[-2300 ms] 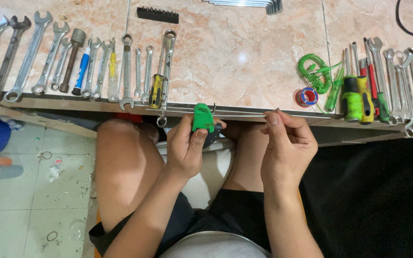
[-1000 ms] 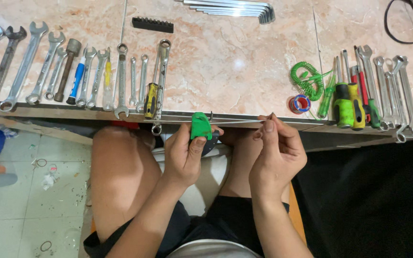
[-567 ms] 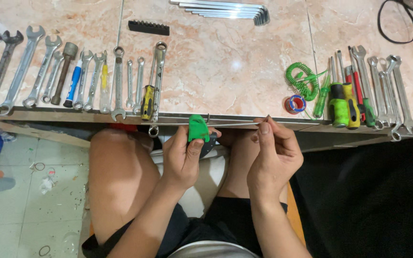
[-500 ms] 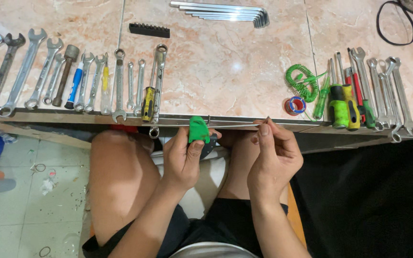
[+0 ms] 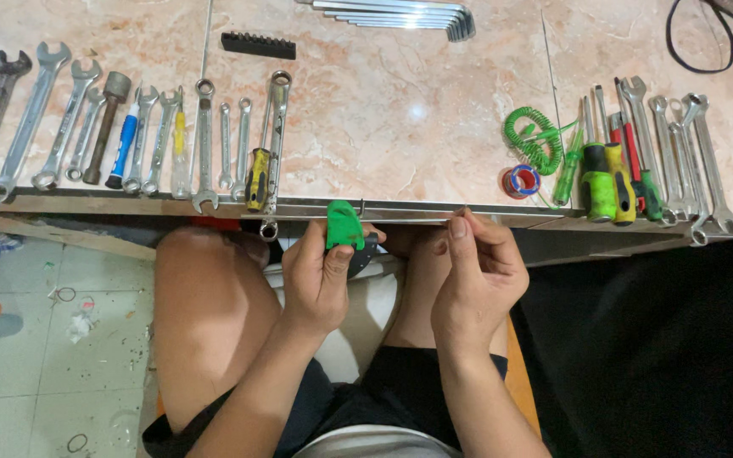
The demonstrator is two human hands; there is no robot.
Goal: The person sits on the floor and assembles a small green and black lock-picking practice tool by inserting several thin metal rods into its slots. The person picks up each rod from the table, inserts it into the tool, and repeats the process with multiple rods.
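Head view, looking down on a marble tabletop (image 5: 400, 110) whose near edge runs just above the seated person's bare knees. Over the last couple of seconds little has shifted: the camera has drifted slightly, so the rows of tools sit a touch lower, while both hands stay pinned under the near edge, suggesting the fiddly work between them is not finished. The left hand (image 5: 322, 280) is curled tight around a small green tool (image 5: 343, 226), its green head poking up against the edge with a darker part below it. The right hand (image 5: 477, 276) has thumb and forefinger pinched together on something thin, perhaps a wire, running toward the green tool; it is too fine to make out. Along the left of the near edge lie spanners (image 5: 40, 119) in a row with a yellow-handled screwdriver (image 5: 256, 178); toward the right edge, more screwdrivers (image 5: 608, 174), a green coiled cord (image 5: 532, 140) and a small tape roll (image 5: 522, 181). Hex keys (image 5: 400, 13) at the far edge are partly cut off, and a black cable (image 5: 702, 38) leaves the frame at the far right corner.
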